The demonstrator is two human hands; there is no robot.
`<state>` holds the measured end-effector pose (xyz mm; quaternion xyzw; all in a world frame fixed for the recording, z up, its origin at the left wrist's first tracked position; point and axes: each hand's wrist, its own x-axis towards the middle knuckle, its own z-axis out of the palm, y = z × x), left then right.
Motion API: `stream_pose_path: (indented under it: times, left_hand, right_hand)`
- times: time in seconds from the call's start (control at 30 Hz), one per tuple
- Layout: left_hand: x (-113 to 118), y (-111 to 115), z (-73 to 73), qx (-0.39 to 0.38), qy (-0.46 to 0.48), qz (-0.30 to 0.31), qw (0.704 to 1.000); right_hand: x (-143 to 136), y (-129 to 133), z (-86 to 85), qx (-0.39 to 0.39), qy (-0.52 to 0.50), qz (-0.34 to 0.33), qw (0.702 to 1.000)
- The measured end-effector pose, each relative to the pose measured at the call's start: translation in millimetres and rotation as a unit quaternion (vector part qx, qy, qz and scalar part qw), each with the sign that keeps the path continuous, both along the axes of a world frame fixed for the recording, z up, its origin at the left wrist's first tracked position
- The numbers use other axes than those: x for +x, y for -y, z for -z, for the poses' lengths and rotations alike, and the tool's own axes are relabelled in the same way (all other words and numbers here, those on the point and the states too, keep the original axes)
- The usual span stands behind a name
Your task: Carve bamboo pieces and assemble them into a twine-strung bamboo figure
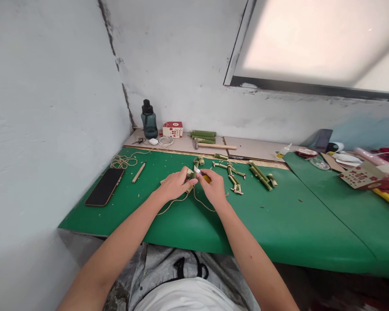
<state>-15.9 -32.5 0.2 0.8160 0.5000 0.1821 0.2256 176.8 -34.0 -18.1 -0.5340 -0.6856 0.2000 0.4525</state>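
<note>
Over the green tabletop (266, 229), my left hand (173, 185) is closed around short pieces of green bamboo (194, 176), partly hidden by its fingers. My right hand (214, 188) grips a utility knife (206, 178) with a yellow body, its pale blade end against the bamboo. Thin twine (199, 201) hangs from the pieces and loops onto the table below both hands. Just right of my right hand lies a small jointed figure (231, 172) made of bamboo bits.
A black phone (104, 187), a wooden-handled tool (138, 172) and coiled twine (123, 162) lie to the left. Along the back are a water bottle (149, 120), a box (173, 129) and a hammer (215, 146). Bamboo tubes (261, 176) and a glue bottle (283, 151) are rightward.
</note>
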Motion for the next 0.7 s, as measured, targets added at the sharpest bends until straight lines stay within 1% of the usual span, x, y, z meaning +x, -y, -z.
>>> stream_pose_path:
  times: [0.13, 0.27, 0.37, 0.5, 0.7]
  left_hand:
    - [1.6, 4.2, -0.8, -0.006, 0.011, 0.007, 1.000]
    - [0.1, 5.1, -3.6, 0.018, 0.015, 0.011, 1.000]
    - [-0.6, 3.3, -3.9, 0.050, 0.038, 0.006, 0.998]
    - [-0.1, 0.4, -1.2, 0.110, 0.079, -0.015, 0.991]
    - [0.3, -0.8, 0.6, 0.152, 0.130, -0.052, 0.978]
  right_hand:
    - [6.9, -2.5, -0.8, -0.004, -0.025, 0.020, 0.999]
    - [4.3, -0.2, -0.3, 0.003, -0.012, -0.005, 1.000]
    - [0.6, 1.6, -0.2, 0.010, 0.000, -0.025, 1.000]
    - [0.1, 2.6, -1.8, 0.012, -0.004, -0.022, 1.000]
    - [0.1, 4.8, -4.0, 0.023, -0.021, -0.008, 0.999]
